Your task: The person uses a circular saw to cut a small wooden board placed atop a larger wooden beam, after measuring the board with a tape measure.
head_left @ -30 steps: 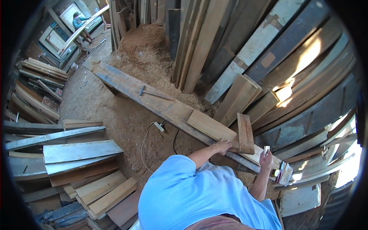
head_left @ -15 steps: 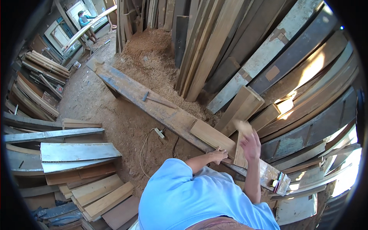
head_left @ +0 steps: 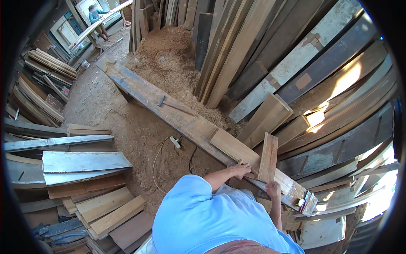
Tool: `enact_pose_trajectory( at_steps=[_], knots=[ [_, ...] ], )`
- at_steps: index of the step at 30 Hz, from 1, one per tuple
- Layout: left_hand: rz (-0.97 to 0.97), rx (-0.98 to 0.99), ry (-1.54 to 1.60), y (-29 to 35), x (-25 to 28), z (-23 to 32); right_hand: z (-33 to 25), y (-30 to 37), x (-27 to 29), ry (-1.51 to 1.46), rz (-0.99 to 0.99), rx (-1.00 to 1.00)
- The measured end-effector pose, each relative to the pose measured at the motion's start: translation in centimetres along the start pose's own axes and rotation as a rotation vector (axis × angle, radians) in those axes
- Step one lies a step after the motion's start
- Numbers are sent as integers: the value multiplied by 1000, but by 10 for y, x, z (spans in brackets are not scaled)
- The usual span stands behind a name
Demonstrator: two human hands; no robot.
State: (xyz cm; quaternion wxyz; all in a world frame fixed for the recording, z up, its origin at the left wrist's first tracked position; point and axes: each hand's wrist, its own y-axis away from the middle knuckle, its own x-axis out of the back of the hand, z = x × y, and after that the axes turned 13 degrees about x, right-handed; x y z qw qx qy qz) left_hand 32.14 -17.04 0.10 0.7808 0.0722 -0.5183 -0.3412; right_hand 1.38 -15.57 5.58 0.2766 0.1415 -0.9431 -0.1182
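Observation:
My left hand (head_left: 241, 169) rests on the near end of a pale wooden board (head_left: 234, 148), fingers bent over its edge. The board lies along a long, narrow, worn wooden bench (head_left: 169, 116). My right hand (head_left: 273, 189) is closed at the lower end of a short brown wooden piece (head_left: 268, 156), which lies crosswise at the end of the pale board. The fingers partly hide the grip. A hammer (head_left: 177, 107) with a wooden handle lies farther up the bench, away from both hands.
Planks (head_left: 237, 55) lean upright beyond the bench, beside heaped wood shavings (head_left: 165, 55). Stacked boards (head_left: 86, 162) lie at left. A white power strip (head_left: 174, 142) with its cord is on the floor. Another person (head_left: 97, 17) stands at a far table.
My right hand has come down toward me from a raised position, and the short wooden piece, blurred before, now shows at full length. My left hand stays on the pale board.

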Motion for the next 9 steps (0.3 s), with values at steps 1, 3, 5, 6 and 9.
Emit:
enact_pose_trajectory(
  at_steps=[1,3,5,6,9],
  knots=[
    [18,14,17,5,-6,-7,12,14,-4,16,-39,-37],
    [30,21,32,6,-7,-9,30,33,-3,28,-102,-116],
    [21,32,33,6,0,-4,43,41,-8,12,-173,-193],
    [-23,74,74,5,5,1,46,42,-13,-166,-127,-250],
    [-98,179,147,9,22,14,49,28,-29,-651,-35,-412]
  ],
)
